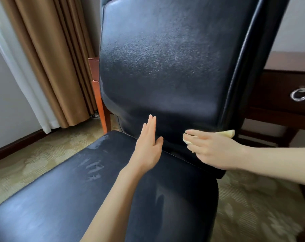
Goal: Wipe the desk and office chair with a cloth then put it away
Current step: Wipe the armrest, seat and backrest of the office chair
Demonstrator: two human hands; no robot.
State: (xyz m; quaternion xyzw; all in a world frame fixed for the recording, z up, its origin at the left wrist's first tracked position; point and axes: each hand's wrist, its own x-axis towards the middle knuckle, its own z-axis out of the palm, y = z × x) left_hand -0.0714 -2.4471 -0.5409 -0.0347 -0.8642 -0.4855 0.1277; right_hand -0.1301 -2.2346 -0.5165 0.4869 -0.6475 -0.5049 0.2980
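Our left hand (148, 145) lies flat, fingers straight, on the lower backrest (165, 67) of the chair. Our right hand (216, 149), at 3 o'clock from it, pinches the yellow cloth (228, 133) against the backrest's bottom edge. The seat (69, 180) shows damp streaks, so we judge it wiped. The desk (284, 84) sits at 2 o'clock; we cannot tell if it is wiped. Putting the cloth away remains.

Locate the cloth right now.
Head view, lower right: the yellow cloth is under the right hand, pressed against the bottom of the chair backrest, just above the seat.
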